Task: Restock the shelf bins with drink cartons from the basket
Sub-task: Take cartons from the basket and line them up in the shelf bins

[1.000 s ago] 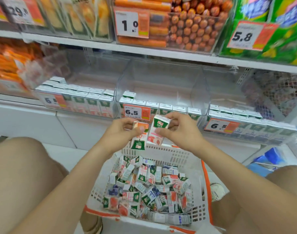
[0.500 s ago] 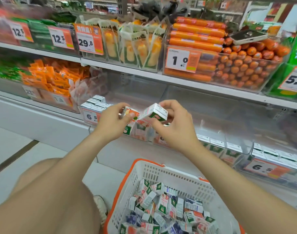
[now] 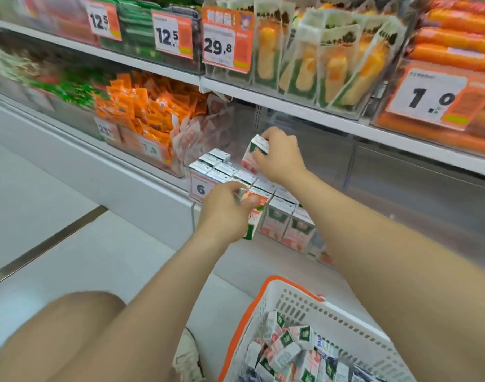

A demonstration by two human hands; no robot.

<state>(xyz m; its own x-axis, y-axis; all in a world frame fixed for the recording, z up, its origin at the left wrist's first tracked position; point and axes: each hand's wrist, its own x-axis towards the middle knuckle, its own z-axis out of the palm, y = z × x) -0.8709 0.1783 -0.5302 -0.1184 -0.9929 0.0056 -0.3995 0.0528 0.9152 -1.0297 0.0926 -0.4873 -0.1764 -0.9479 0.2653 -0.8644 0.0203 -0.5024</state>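
My right hand (image 3: pixel 279 157) grips a small white, green and red drink carton (image 3: pixel 251 157) over the back of a clear shelf bin (image 3: pixel 201 187) that holds rows of the same cartons (image 3: pixel 279 216). In front of that bin my left hand (image 3: pixel 226 212) grips another carton (image 3: pixel 256 213), low by the bin's front wall and its price tag. The white basket with an orange rim (image 3: pixel 266 304) stands on the floor at the lower right, with several loose cartons (image 3: pixel 293 351) inside.
A bin of orange snack packets (image 3: pixel 142 119) stands left of the carton bin. An upper shelf (image 3: pixel 304 111) with bagged goods and sausages hangs close above my right hand. My bare knee (image 3: pixel 70 332) and a shoe (image 3: pixel 187 357) lie left of the basket.
Both hands have moved from above the basket to the left carton bin, each carrying a carton. My right hand has reached into the bin's back; my view has swung left.
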